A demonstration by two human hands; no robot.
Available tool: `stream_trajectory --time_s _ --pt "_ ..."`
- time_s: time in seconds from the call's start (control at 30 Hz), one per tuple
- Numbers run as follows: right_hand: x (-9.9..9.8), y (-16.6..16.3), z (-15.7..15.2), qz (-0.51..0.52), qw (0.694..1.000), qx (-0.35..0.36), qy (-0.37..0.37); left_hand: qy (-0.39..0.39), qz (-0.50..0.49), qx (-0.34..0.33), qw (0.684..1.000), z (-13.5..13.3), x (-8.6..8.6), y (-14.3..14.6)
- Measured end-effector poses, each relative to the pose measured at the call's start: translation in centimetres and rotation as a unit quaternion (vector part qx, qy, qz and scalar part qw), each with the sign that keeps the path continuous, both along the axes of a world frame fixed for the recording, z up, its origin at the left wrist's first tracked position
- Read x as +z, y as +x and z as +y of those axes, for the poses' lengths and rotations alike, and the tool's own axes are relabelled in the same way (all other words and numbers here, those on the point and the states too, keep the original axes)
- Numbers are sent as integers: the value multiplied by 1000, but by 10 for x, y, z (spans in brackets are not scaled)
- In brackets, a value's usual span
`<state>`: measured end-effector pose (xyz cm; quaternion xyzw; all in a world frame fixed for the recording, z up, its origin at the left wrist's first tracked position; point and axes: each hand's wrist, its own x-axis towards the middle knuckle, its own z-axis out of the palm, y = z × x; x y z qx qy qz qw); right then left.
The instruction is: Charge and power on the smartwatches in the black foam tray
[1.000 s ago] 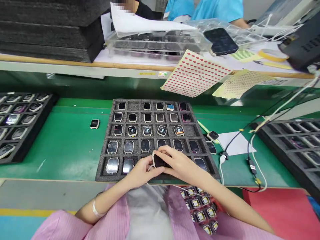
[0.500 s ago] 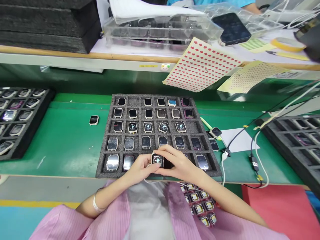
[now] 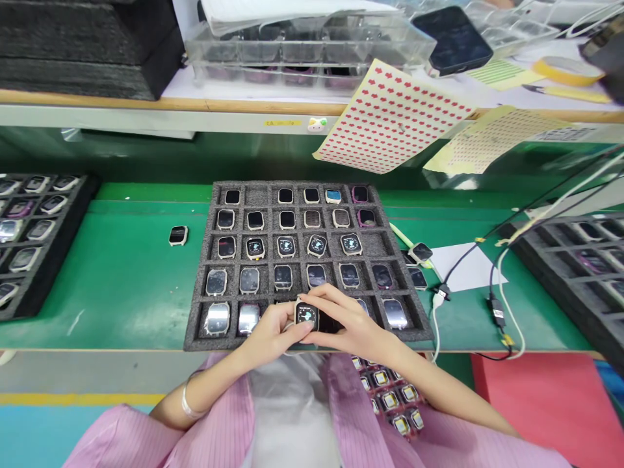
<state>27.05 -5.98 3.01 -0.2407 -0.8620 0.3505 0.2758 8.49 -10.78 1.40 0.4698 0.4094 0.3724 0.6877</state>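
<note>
Above the front row of a dark grey foam tray [image 3: 258, 193], a smartwatch [image 3: 306, 313] with a pale case and no strap is held between both hands, its lit face turned up. My left hand [image 3: 270, 331] grips it from the left, thumb at the lower part of the screen. My right hand [image 3: 353, 325] closes round its top and right side, fingertips on the upper edge and thumb near the bottom. Smartwatches fill most compartments of the tray; several in the middle row, such as one watch [image 3: 286, 246], show lit dials. The hands hide part of the front row.
A lone smartwatch [image 3: 178, 235] lies on the green bench [image 3: 131, 279] to the left. More watch trays stand at the far left [image 3: 63, 260] and far right. Cables with a USB plug [image 3: 440, 296] run at right, beside white paper [image 3: 463, 266]. A sticker sheet [image 3: 390, 120] hangs from the shelf.
Both hands stay on the smartwatch in nearly the same place. The camera view has shifted slightly, so the shelf sits a little higher in the picture.
</note>
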Motion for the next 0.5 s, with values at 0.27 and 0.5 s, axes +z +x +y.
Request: stream_trajectory --time_s 0.27,0.5 --pt "0 3 -3 -12 1000 0 -29 -8 9 5 1000 0 1 -1" --pt "0 4 -4 -17 999 -3 -36 -8 25 10 1000 0 3 0"
